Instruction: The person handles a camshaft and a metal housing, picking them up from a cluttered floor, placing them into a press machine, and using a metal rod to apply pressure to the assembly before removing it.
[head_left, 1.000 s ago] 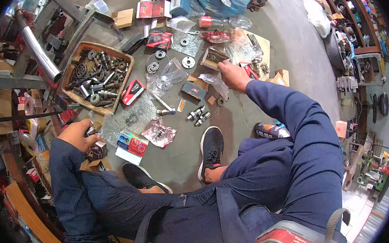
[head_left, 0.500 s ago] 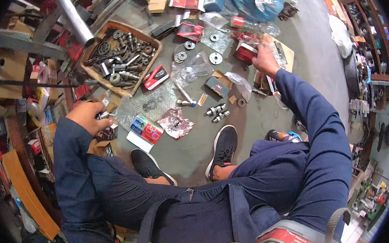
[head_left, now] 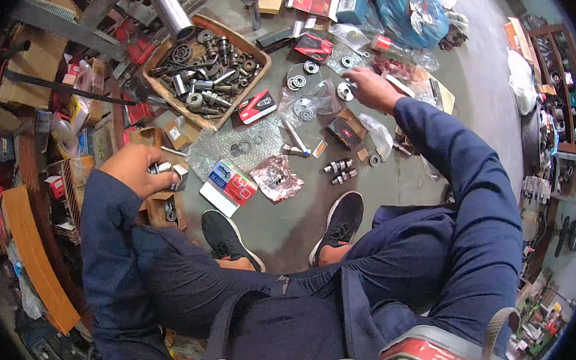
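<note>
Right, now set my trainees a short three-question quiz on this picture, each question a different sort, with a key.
1. True or false: the left hand holds a small metal part.
2. Where is the shallow tray of loose metal parts? (a) between the shoes; (b) on the person's lap; (c) farther out than the left hand.
3. Fill in: the pale round disc is nearest the person's ____ hand.

Key: 1. True. 2. c. 3. Right; the right hand is beside it.
</note>
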A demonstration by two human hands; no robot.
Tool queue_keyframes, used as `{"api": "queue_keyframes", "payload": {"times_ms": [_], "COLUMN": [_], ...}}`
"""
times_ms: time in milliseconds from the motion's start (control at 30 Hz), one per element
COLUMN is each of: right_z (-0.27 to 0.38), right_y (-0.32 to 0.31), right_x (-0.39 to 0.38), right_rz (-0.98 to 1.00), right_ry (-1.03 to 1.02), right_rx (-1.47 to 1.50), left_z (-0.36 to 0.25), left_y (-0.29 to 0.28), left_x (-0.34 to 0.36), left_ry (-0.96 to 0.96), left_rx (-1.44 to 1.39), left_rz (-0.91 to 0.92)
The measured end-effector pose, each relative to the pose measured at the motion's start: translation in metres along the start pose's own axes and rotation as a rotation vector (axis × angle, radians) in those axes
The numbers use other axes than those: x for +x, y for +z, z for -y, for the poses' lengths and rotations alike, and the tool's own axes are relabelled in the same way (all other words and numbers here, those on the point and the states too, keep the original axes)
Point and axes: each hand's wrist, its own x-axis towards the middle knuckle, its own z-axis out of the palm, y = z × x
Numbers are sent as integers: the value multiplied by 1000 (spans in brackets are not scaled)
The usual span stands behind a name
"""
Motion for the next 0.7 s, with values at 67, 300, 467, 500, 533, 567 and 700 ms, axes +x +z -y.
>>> {"api": "queue_keyframes", "payload": {"times_ms": [67,300,467,500,533,567,700], "right_z": [8,26,13,8,12,15,10], "right_y": [15,49,72,74,72,68,53], "right_x": [34,104,85,81,81,82,89], "right_rz": [122,79,38,19,24,8,-120], "right_ry": [39,43,54,-2,-3,50,43], "right_rx": [99,108,25,26,31,52,46], "left_z": [5,24,23,22,24,27,16], "left_y": [2,11,14,13,14,15,8], "left_x": [-8,-28,-24,-22,-22,-22,-12], "left_ry": [-58,-126,-153,-193,-197,-162,-148], "left_rx": [25,23,23,-7,-8,-13,-20], "left_rz": [22,6,28,63,69,47,14]}}
